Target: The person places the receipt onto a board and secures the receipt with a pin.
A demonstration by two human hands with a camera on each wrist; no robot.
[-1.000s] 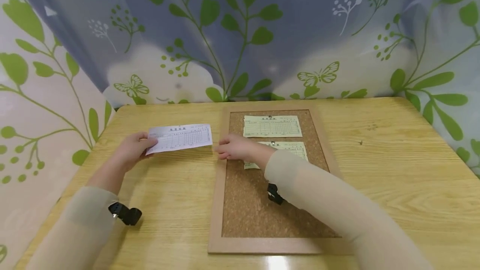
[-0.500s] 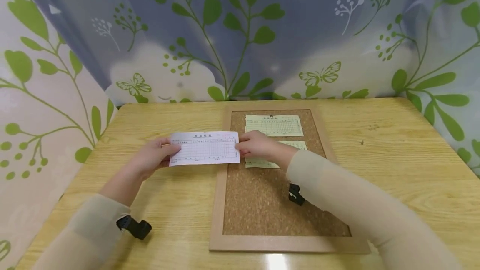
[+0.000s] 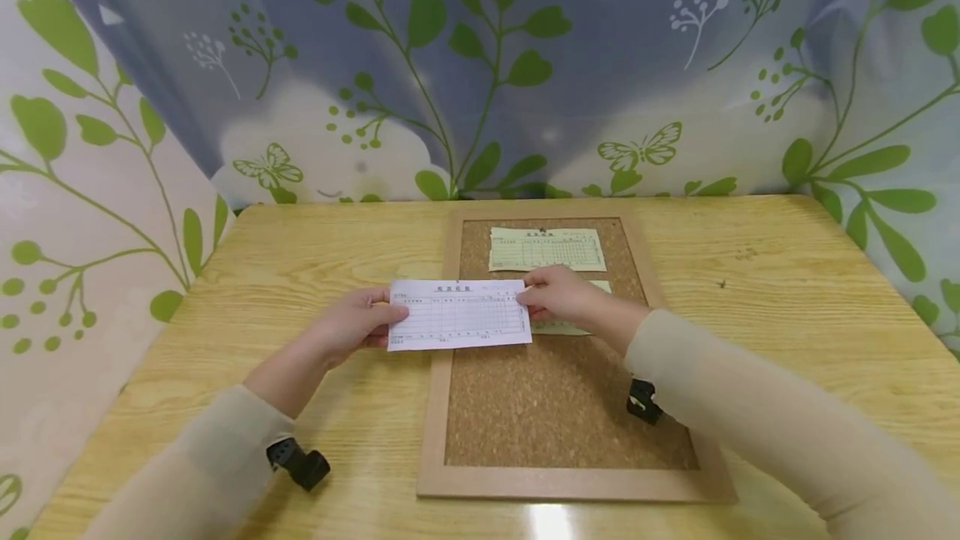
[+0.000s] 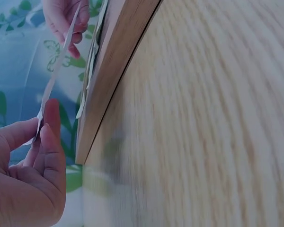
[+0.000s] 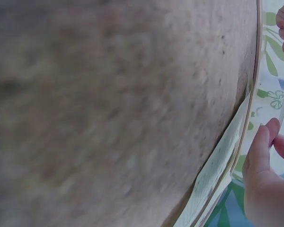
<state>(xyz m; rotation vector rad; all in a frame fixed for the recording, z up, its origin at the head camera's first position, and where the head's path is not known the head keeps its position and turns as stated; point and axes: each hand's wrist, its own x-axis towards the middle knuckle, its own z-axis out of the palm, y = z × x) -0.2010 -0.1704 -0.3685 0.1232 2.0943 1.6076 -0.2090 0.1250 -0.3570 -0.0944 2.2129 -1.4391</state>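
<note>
A white printed receipt slip [image 3: 459,315] is stretched level between both hands, above the left frame and upper part of a corkboard [image 3: 570,407]. My left hand [image 3: 351,328] pinches its left end, thumb on top and fingers beneath. At the right end, my right hand [image 3: 561,297] pinches the slip near its upper corner. Both wrist views show the slip [image 4: 57,71] held off the board, apart from it. Two pale yellow slips lie on the cork: the upper slip [image 3: 547,252] shows fully, while the lower slip [image 3: 558,328] is partly covered by my right hand and the white slip.
The wood-framed corkboard lies on a wood-grain table [image 3: 787,340]. A small dark pin [image 3: 543,230] sits at the upper yellow slip's top edge. Behind the table hangs a leaf-patterned curtain [image 3: 570,65]. Black camera straps [image 3: 300,463] are on both wrists.
My right hand has come to the white slip's right end and taken hold of it. Both hands have then carried the slip rightward and slightly nearer, partly over the corkboard.
</note>
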